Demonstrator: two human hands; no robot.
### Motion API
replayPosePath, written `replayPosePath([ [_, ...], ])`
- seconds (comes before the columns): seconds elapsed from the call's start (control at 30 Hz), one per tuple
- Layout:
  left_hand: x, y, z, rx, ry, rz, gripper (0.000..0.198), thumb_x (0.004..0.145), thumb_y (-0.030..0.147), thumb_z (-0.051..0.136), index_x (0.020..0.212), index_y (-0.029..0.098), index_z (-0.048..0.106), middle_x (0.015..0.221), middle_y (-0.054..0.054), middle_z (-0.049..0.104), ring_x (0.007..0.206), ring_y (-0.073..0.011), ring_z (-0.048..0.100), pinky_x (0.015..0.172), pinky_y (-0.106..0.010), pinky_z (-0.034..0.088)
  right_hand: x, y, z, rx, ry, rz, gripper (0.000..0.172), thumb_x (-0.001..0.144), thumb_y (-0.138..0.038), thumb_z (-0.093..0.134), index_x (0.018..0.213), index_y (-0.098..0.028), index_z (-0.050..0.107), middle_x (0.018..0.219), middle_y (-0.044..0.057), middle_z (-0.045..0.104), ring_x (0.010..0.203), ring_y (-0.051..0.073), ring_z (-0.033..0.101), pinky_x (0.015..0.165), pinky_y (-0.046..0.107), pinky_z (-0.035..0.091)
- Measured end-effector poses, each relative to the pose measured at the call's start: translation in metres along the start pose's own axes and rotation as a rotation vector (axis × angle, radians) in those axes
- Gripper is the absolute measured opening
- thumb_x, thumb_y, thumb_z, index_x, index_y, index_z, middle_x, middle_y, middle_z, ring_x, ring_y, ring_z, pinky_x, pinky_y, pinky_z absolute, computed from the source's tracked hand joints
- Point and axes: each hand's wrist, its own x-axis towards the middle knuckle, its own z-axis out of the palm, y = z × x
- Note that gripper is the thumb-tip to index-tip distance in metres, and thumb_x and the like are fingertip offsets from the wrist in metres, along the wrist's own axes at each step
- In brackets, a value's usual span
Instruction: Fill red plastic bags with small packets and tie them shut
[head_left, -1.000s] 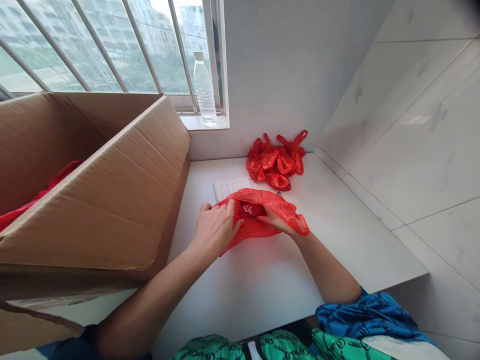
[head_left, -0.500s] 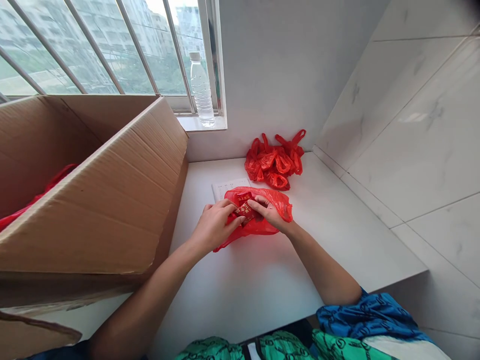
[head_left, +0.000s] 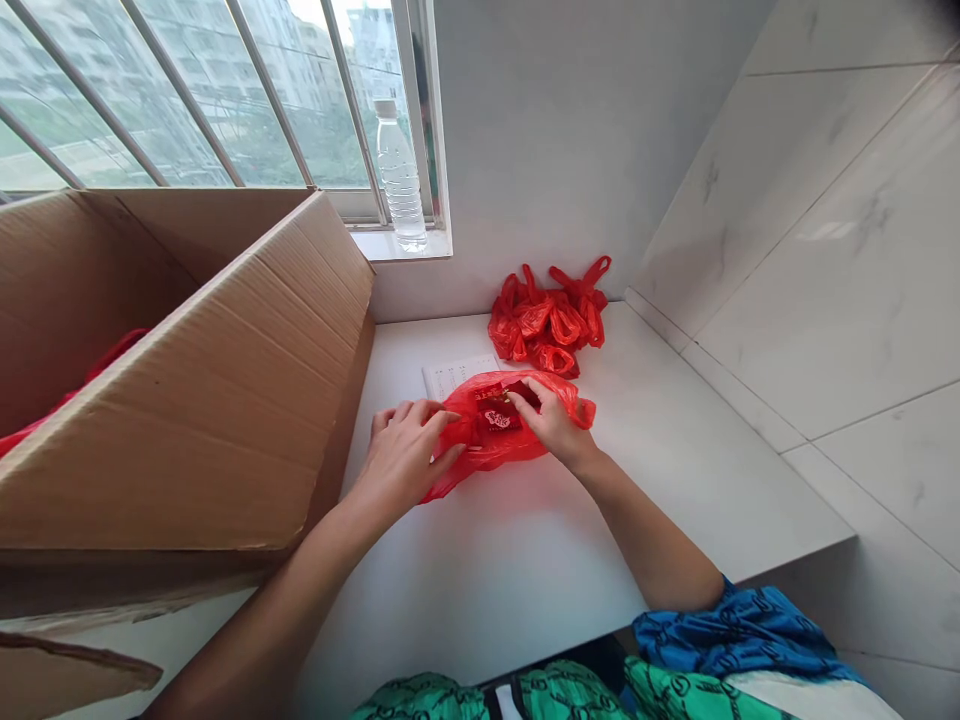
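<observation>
A thin red plastic bag (head_left: 491,462) lies on the white table with its mouth spread towards me. Inside it are dark red packets (head_left: 501,420) with gold and white print, partly overlapping. My left hand (head_left: 405,450) has the bag's left edge between thumb and fingers. My right hand (head_left: 551,420) reaches into the mouth from the right, thumb and fingertips closed at a red packet's upper edge. The bag's rim partly covers these fingers. Just behind the bag lies a white printed sheet (head_left: 457,374), its near part hidden.
Several knotted red bags (head_left: 547,320) sit in a heap against the back wall. A large open cardboard box (head_left: 225,400) with red material inside stands at left. A water bottle (head_left: 401,185) is on the sill of the barred window. Tiled wall (head_left: 840,250) borders the table (head_left: 525,570) at right.
My left hand has moved left, off the packets, to the bag's edge. The bag mouth is wider, and a packet with a white print now shows inside. My right hand has shifted slightly right.
</observation>
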Motion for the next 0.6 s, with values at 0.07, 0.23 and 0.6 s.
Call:
replayPosePath([
  [0.07, -0.006, -0.003, 0.002, 0.084, 0.076, -0.002, 0.022, 0.090, 0.041, 0.061, 0.098, 0.025, 0.074, 0.144, -0.014, 0.051, 0.129, -0.0366, 0.048, 0.103, -0.055, 0.035, 0.001, -0.001, 0.002, -0.059, 0.014, -0.046, 0.021, 0.099, -0.035, 0.050, 0.111, -0.025, 0.063, 0.107, 0.007, 0.070, 0.104, 0.026, 0.065, 0.095, 0.043, 0.051],
  [0.23, -0.010, -0.001, 0.006, 0.151, 0.090, -0.028, 0.031, 0.092, 0.044, 0.060, 0.076, 0.020, 0.070, 0.152, -0.016, 0.041, 0.135, -0.0374, 0.042, 0.107, -0.058, 0.034, 0.005, -0.012, 0.020, -0.184, -0.243, -0.209, 0.015, 0.093, -0.014, 0.055, 0.102, -0.019, 0.066, 0.104, 0.009, 0.069, 0.102, 0.023, 0.063, 0.089, 0.038, 0.052],
  [0.6, 0.001, 0.001, 0.024, 0.002, -0.086, -0.127, 0.034, 0.083, 0.004, 0.042, 0.103, 0.022, 0.062, 0.157, -0.011, 0.034, 0.119, -0.0299, 0.056, 0.063, -0.033, 0.053, 0.005, -0.016, 0.039, -0.123, -0.429, -0.197, 0.017, 0.091, -0.018, 0.059, 0.103, -0.020, 0.070, 0.115, 0.009, 0.069, 0.112, 0.028, 0.061, 0.100, 0.047, 0.045],
])
